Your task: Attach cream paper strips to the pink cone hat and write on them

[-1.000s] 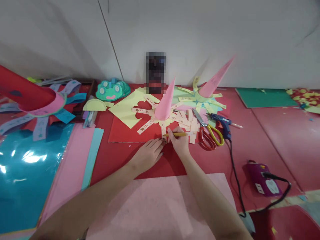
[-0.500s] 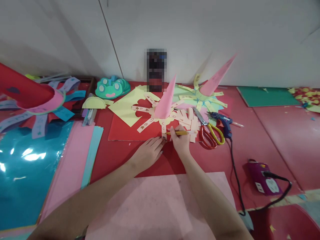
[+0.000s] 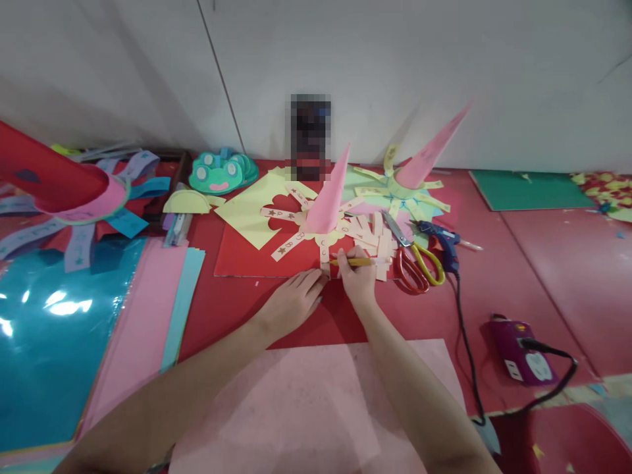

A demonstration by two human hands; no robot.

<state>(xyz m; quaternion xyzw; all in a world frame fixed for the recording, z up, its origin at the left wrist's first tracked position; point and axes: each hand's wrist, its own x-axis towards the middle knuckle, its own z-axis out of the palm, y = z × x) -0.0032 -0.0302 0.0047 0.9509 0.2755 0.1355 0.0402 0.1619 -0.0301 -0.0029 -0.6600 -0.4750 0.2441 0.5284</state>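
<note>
My left hand (image 3: 292,301) lies flat, fingers stretched out, its fingertips on the near end of a cream paper strip (image 3: 324,251) that bears the letter C. A yellow pen (image 3: 363,262) is pinched in my right hand (image 3: 359,284), its tip at the same strip. Several such lettered strips, some with stars, spread from the scalloped base of a pink paper cone (image 3: 330,201). Under them is a red sheet (image 3: 241,253). Loose cream strips (image 3: 384,245) lie just beyond my right hand, partly covered by the pen.
To the right are scissors (image 3: 413,264), a blue glue gun (image 3: 444,242) and a purple power block (image 3: 523,352) with a cord. A second pink cone (image 3: 434,151) stands behind. Frog cutouts (image 3: 220,174), a large red cone (image 3: 44,172) and paper stacks (image 3: 131,336) are on the left.
The pen's tip and my right hand have shifted only very slightly at the strip. My left hand keeps its place; the whole view has moved a little.
</note>
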